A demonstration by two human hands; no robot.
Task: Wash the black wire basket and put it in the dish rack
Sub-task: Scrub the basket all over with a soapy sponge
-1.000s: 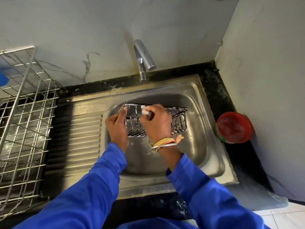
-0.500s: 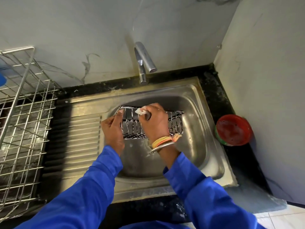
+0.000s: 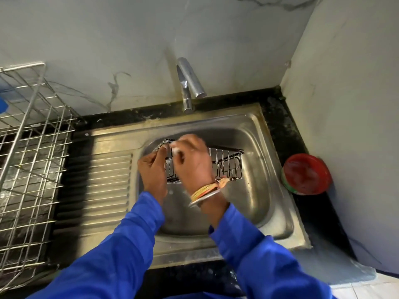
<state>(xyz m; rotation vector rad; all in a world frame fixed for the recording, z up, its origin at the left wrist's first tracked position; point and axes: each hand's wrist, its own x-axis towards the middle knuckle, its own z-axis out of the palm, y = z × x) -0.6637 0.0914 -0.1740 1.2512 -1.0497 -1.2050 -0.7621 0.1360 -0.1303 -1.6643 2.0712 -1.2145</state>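
Both hands are down over the sink (image 3: 278,190), blue sleeves reaching in from its near edge; the left hand (image 3: 152,169) grips the left end of the black wire basket (image 3: 228,167), thumb and fingers curled on its top rim; the right hand (image 3: 194,167) comes across in front of the basket, fingers curled round a small white pad (image 3: 176,151) pressed to the wires, bangles (image 3: 205,189) at the wrist. The basket is held up inside the sink bowl, tilted, long side running left to right, its right end free and just short of the bowl's right wall; bare steel shows below it toward the near edge. The tap (image 3: 190,83) stands at the sink's back edge, spout over the bowl. Left of the bowl lies the ribbed drainboard (image 3: 97,180); beyond that the dish rack (image 3: 32,147), well apart from the basket. Right of the sink a red container (image 3: 306,174) sits on the black table (image 3: 287,130), close against the side wall.
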